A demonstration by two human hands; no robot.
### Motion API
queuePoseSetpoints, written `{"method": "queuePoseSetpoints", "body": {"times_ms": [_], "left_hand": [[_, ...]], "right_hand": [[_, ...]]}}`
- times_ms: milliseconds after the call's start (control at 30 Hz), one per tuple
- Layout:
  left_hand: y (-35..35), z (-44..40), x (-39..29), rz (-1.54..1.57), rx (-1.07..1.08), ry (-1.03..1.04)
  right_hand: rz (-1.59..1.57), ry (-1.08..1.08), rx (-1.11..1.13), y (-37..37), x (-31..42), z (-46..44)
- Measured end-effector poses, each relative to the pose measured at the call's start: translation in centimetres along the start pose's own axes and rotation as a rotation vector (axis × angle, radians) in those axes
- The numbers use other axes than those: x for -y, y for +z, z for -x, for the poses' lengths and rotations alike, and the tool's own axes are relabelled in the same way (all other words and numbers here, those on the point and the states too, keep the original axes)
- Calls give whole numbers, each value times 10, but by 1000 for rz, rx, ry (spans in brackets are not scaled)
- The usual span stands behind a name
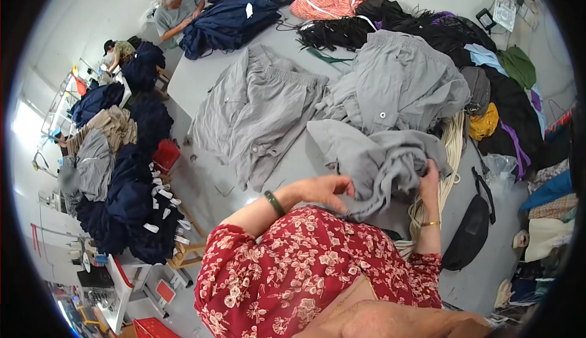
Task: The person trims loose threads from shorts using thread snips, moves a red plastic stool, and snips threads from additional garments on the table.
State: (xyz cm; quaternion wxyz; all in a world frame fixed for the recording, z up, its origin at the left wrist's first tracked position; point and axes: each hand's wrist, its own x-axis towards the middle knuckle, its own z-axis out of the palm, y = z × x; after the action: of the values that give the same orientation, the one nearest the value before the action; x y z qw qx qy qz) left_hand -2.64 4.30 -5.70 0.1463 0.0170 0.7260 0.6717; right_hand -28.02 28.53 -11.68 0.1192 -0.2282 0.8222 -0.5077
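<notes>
A bunched grey garment (390,161) lies in front of me on the table, its exact kind hidden by the folds. My right hand (430,182) is closed on its right side, the fingertips partly covered by cloth. At the garment's lower left edge is my left hand (329,191), with thumb and fingers apart and nothing visible between them. Just beyond lies a heap of grey trousers (403,82) with a gathered elastic waistband. More grey trousers (259,112) are spread to the left, their waistband toward the heap.
A coil of cream cord (452,149) and a black waist bag (470,237) lie to the right. Dark clothing (500,100) is piled along the table's right side. Navy garments (229,24) cover the far left corner beside a person (177,11). More navy clothes (131,185) are stacked left.
</notes>
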Motion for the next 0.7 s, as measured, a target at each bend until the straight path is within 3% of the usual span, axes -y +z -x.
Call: {"method": "queuePoseSetpoints", "body": {"times_ms": [33,100,200,267,400,500,600,633,667,700], "left_hand": [[3,8,-9,-114,4,-38],[11,21,-33,-317,-68,-250],[-20,22,-11,-797,-519,76],[-88,19,-25,-1050,-1026,284],[-207,67,-151,-1423,-1651,629],[-287,165,-214,-1616,-1945,399],[-347,284,-268,-1995,-1968,-253],[-352,306,-279,-2072,-1944,-357],[-340,304,-290,-2046,-1975,-318],[-313,269,-303,-1808,-2102,-94]], "right_hand": [[53,-12,-73,0,-3,4],[145,-216,-437,-24,22,7],[354,-371,-631,-77,45,-12],[527,-529,-684,-101,80,-31],[732,-956,-667,-81,209,-62],[677,-1127,-708,-71,282,-75],[535,-1080,-754,-64,308,-63],[486,-1056,-778,-62,317,-59],[233,-980,-640,-58,336,-58],[312,-1019,-511,-42,349,-50]]}}
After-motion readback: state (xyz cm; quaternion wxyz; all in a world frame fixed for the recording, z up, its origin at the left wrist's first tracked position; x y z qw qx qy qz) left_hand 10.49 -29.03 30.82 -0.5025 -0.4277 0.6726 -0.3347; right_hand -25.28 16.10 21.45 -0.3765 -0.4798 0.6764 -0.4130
